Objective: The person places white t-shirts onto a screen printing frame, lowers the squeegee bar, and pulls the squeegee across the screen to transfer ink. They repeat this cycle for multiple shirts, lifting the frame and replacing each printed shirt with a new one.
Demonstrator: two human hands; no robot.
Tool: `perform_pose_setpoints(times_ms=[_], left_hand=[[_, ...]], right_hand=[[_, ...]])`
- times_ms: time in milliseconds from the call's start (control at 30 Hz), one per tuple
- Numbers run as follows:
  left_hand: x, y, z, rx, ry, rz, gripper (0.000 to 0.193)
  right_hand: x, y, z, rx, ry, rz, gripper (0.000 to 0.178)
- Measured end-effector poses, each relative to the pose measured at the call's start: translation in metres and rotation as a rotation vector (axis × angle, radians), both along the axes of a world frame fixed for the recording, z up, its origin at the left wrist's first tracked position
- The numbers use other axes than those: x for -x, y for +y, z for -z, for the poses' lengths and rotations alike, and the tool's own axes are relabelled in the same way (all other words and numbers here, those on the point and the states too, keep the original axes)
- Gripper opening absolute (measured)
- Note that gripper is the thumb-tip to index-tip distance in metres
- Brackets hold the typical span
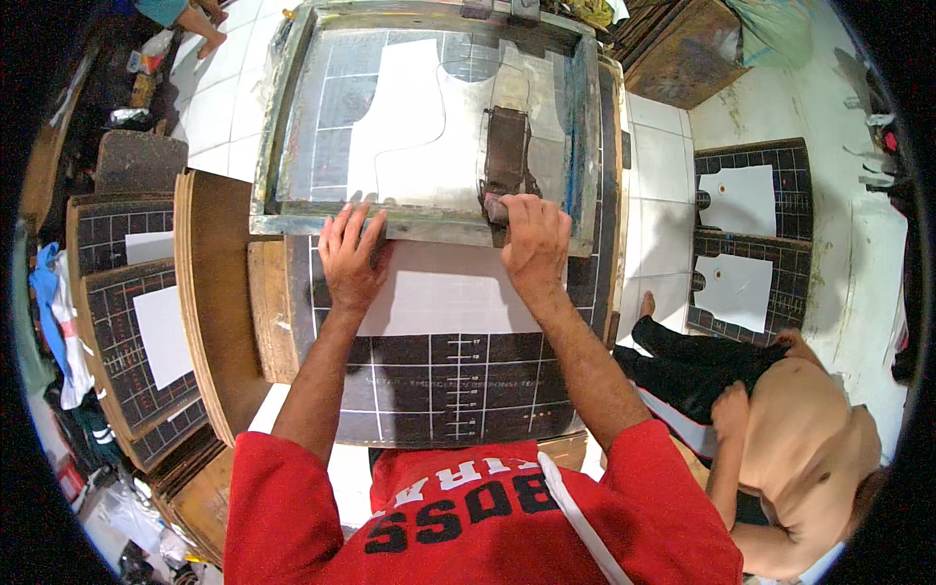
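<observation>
A wooden screen printing frame point(429, 226) with a see-through mesh lies over a black gridded board point(419, 390). White cut cloth point(444, 297) shows under the mesh and sticks out at the near side. My left hand point(351, 258) grips the frame's near rail, fingers curled over it. Near the rail's right half, my right hand point(534, 244) is closed on a small squeegee point(495, 209), mostly hidden by the fingers. Dark brown ink point(507, 146) forms a wet patch on the mesh just beyond it. A thin thread-like line curves across the mesh.
Gridded boards with white cloth pieces point(738, 200) lean at the right; more boards point(161, 336) stand at the left beside a brown wooden panel point(219, 302). A person point(804, 429) sits close at the lower right. Another person's leg point(200, 24) shows at the far left.
</observation>
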State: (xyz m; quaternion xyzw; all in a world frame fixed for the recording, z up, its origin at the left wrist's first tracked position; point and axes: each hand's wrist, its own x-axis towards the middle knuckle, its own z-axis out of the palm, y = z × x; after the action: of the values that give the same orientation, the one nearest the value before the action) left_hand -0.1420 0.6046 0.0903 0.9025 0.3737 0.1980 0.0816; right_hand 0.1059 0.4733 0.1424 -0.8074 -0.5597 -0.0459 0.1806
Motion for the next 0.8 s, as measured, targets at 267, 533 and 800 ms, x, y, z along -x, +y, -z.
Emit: perform_pose_setpoints(times_ms=[267, 533, 800], left_hand=[[-0.009, 0.034, -0.066, 0.054, -0.058, 0.218, 0.039], [-0.031, 0.085, -0.223, -0.252, -0.185, 0.314, 0.053], [0.186, 0.168, -0.130, -0.235, -0.430, -0.342, 0.078]], right_hand=[[0.001, 0.003, -0.015, -0.159, -0.047, -0.030, 0.039], [-0.046, 0.056, -0.153, -0.537, -0.303, 0.004, 0.035], [-0.090, 0.126, -0.295, -0.552, -0.318, 0.053, 0.048]])
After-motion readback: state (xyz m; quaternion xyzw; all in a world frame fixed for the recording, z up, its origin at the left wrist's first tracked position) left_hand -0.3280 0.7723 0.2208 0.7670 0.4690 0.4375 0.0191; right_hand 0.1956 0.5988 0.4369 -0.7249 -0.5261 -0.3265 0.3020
